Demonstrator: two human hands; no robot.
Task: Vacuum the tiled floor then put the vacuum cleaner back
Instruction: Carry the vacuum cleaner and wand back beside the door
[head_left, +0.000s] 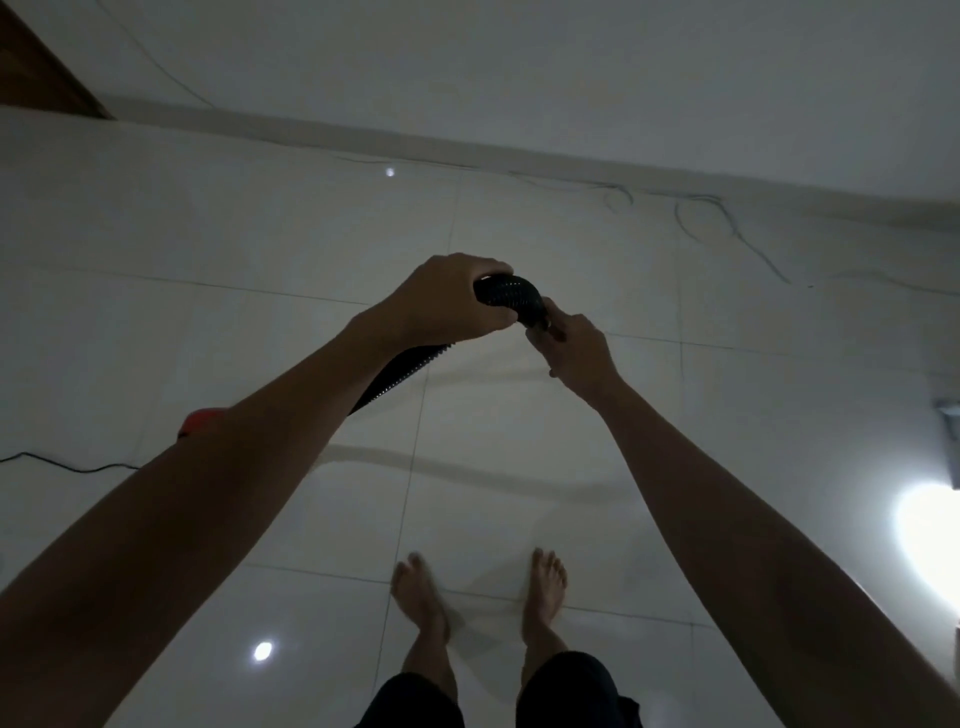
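Two bare hands meet at the centre of the frame around a black ribbed vacuum hose (511, 292). The left hand (447, 301) wraps over the hose from above, fingers curled round it, gripping the top of a tight bend. The right hand (571, 348) grips the end of that bend, where the ribbing gives way to what looks like a smooth black fitting; little of it shows between the fingers. The hose is dark and corrugated, with small glints of light along its ridges. From the left hand it drops down and to the left, showing again as a straight ribbed stretch just under the left forearm, then disappears behind the arm.

A rounded red part (200, 420), possibly the vacuum cleaner's body, peeks out above the left forearm at the left of the frame, mostly hidden. A thin black cord (67, 465) lies on the floor at the left edge. The tiled floor (519, 441) is pale, glossy and dimly lit, with bright reflections at lower left and far right. Two bare feet (421, 597) stand at lower centre. Thin wires (727, 223) trail along the white wall base at upper right.
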